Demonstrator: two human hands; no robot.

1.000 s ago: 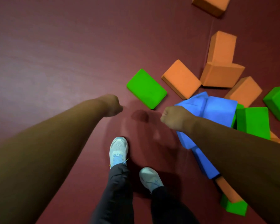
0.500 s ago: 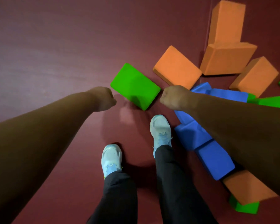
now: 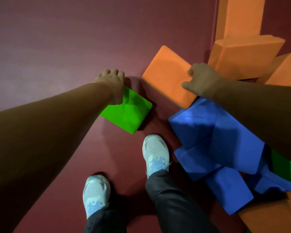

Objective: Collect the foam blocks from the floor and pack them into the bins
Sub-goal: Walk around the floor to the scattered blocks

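A green foam block [image 3: 129, 111] lies on the dark red floor in front of my feet. My left hand [image 3: 113, 83] grips its far left corner, fingers curled over the edge. Just right of it lies an orange foam block [image 3: 166, 74]; my right hand [image 3: 201, 79] grips its right edge, thumb on top. Several blue blocks [image 3: 213, 145] are piled under my right forearm. More orange blocks [image 3: 242, 54] stack up at the top right. No bin is in view.
My two feet in pale blue shoes [image 3: 155, 152] stand on the floor just below the green block. Another green block [image 3: 286, 167] and an orange block [image 3: 274, 214] lie at the right edge. The floor [image 3: 57, 39] stretches bare to the left.
I stepped forward and bent lower, so the blocks look larger. Both hands went from hanging fists above the floor to gripping blocks: left on the green, right on the orange.
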